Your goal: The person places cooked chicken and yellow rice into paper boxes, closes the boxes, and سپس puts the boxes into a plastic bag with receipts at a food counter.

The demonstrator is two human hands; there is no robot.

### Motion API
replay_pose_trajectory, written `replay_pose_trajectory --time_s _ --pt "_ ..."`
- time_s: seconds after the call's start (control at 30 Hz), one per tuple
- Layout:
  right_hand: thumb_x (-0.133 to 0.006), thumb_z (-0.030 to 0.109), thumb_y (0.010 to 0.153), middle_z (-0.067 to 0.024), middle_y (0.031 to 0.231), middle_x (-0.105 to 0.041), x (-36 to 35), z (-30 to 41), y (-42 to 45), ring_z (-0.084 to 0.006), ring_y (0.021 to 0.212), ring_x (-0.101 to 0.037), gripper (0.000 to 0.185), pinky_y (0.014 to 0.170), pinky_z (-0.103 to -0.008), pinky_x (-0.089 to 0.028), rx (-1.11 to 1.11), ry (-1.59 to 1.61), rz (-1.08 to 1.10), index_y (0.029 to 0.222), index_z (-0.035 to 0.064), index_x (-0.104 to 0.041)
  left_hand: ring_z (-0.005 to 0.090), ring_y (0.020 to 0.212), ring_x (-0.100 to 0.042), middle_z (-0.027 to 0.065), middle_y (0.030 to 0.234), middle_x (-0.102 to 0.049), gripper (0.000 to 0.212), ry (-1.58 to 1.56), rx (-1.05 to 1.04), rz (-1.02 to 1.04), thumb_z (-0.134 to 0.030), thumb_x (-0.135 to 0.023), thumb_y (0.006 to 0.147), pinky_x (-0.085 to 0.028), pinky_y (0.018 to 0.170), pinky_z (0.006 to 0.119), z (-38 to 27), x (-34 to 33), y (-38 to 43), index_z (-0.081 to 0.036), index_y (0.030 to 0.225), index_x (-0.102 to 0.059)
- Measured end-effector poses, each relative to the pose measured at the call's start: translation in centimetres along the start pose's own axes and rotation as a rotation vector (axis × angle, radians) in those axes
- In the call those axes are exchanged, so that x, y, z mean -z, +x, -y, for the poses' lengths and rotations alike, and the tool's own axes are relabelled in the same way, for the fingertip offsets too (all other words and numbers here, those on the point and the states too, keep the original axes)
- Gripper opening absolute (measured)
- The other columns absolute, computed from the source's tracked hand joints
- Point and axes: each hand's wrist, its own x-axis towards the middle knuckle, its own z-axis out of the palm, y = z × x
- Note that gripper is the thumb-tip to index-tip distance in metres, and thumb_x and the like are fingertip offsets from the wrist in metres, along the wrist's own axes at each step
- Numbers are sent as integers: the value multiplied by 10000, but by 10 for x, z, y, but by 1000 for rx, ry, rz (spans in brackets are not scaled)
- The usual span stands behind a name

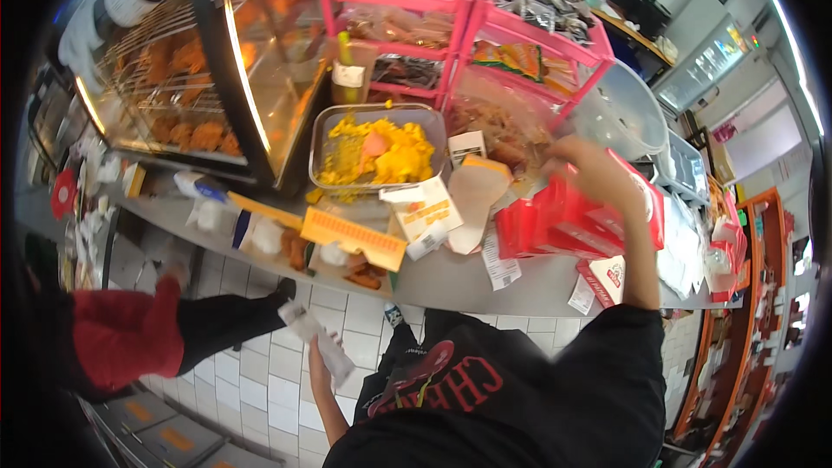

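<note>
My left hand, low over the tiled floor, grips a white packet that looks like wrapped paper or plastic. Across the counter stretches my right hand, blurred, above several red cardboard boxes standing in a row. Its fingers are near a clear plastic bag of brownish food; whether they hold anything is unclear. Left of the boxes lie a cardboard sleeve and a white-and-yellow carton. A printed slip sticks out beneath the boxes.
A clear tub of yellow food stands before pink tiered racks. Open boxes of rice and chicken line the counter edge. At left are a glass fried-chicken warmer and a person in red.
</note>
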Motion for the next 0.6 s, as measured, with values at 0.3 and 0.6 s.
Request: replay_pose_trajectory --time_s 0.3,0.6 --pt "-654 194 672 -128 858 -637 15 -406 106 -237 734 -613 544 684 -396 -497 -520 145 392 1162 22 -493 285 1021 -518 170 1220 -476 562 -232 242 -409 -457 -377 889 -445 832 428 179 67 -53 -71 1296 -337" --pt "-621 122 702 -116 916 -607 -48 -434 134 -205 780 -583 476 714 -335 -469 -312 200 369 1149 23 -490 239 851 -602 141 1026 -603 488 -75 -178 -329 -420 -379 911 -485 745 341 25 -85 -35 -16 1174 -458"
